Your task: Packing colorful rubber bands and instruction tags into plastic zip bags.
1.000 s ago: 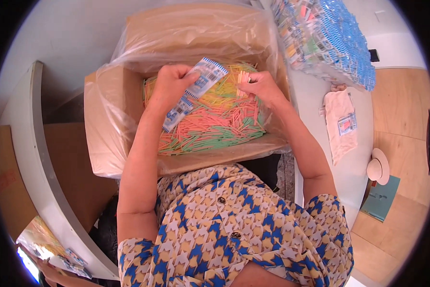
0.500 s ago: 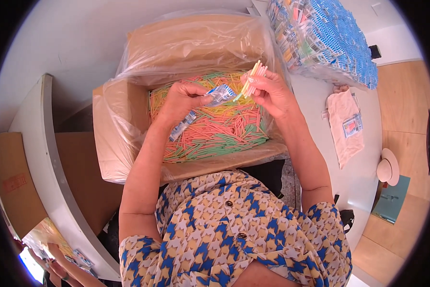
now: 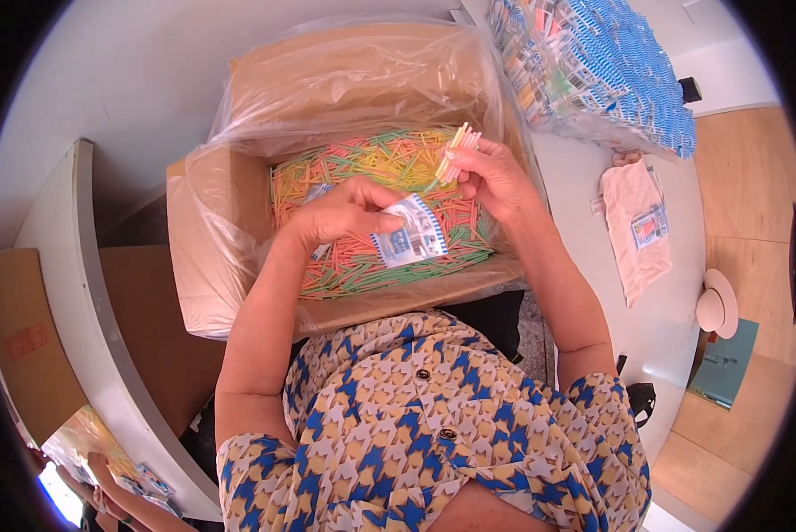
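Observation:
A cardboard box [image 3: 205,226] lined with clear plastic sits in front of me, filled with several thin sticks [image 3: 371,168] in yellow, green, pink and orange. My left hand [image 3: 340,213] hovers over the sticks and pinches a small clear packet with a blue and white label [image 3: 409,235]. My right hand [image 3: 495,177] is raised just to the right of it and grips a small bundle of pale sticks [image 3: 457,151] that point up and away from me.
A big clear bag of blue and white packets [image 3: 606,66] lies on the white table at the back right. A beige cloth pouch [image 3: 637,230] lies to the right. A white cap [image 3: 719,303] sits near the table's edge. A cardboard sheet [image 3: 17,346] stands at the left.
My left hand has drawn the labelled packet back toward me and lower. My right hand has lifted a small bundle of sticks out of the box.

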`<action>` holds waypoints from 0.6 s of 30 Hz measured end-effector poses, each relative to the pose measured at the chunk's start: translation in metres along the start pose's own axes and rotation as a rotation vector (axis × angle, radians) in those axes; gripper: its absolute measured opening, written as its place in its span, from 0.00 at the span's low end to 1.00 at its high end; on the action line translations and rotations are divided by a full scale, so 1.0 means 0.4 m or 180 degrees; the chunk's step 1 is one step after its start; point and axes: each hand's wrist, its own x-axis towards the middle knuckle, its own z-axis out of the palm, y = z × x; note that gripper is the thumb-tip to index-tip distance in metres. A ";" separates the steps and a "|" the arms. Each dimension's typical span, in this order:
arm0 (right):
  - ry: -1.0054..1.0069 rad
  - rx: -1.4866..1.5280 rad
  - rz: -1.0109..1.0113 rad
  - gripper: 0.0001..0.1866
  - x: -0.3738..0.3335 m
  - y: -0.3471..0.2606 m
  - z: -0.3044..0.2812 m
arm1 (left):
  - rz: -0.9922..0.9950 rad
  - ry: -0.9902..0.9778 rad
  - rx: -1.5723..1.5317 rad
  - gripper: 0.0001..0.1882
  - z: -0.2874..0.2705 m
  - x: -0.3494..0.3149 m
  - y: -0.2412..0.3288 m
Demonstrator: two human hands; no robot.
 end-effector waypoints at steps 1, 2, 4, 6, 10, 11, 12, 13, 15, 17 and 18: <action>-0.0188 0.0012 0.0060 0.06 0.001 0.010 0.005 | 0.0038 -0.0072 0.0024 0.12 0.007 0.006 -0.002; -0.0386 0.0022 0.0118 0.07 0.002 0.016 0.012 | 0.0080 -0.0135 0.0052 0.11 0.012 0.010 0.002; -0.0463 -0.0031 0.0163 0.07 -0.005 0.025 0.034 | 0.0079 -0.0108 -0.0148 0.11 0.011 0.009 0.001; -0.0514 -0.0091 0.0198 0.07 -0.006 0.036 0.044 | 0.0181 0.0056 -0.0306 0.11 0.012 0.010 0.000; -0.0514 -0.0255 -0.0046 0.07 -0.001 0.054 0.056 | 0.0305 0.0103 -0.0175 0.11 0.005 0.015 -0.017; -0.0517 -0.0378 -0.0116 0.07 -0.005 0.048 0.064 | 0.0442 0.0123 -0.0176 0.11 0.007 0.014 -0.017; -0.0522 -0.0394 -0.0116 0.07 -0.012 0.033 0.070 | 0.0580 0.0145 -0.0179 0.11 0.009 0.014 -0.016; -0.0460 -0.0735 -0.0199 0.07 -0.022 0.009 0.075 | 0.0596 0.0153 -0.0184 0.11 0.010 0.011 -0.011; -0.0404 -0.1085 -0.0277 0.07 -0.034 0.000 0.085 | 0.0510 -0.0054 -0.0535 0.11 0.017 0.003 0.007; -0.0628 -0.1772 -0.0423 0.07 -0.038 0.009 0.095 | 0.0347 -0.0038 -0.0171 0.11 0.013 0.007 -0.008; -0.0643 -0.1785 -0.0420 0.07 -0.034 0.016 0.092 | 0.0170 -0.0033 0.0199 0.10 0.012 0.008 -0.014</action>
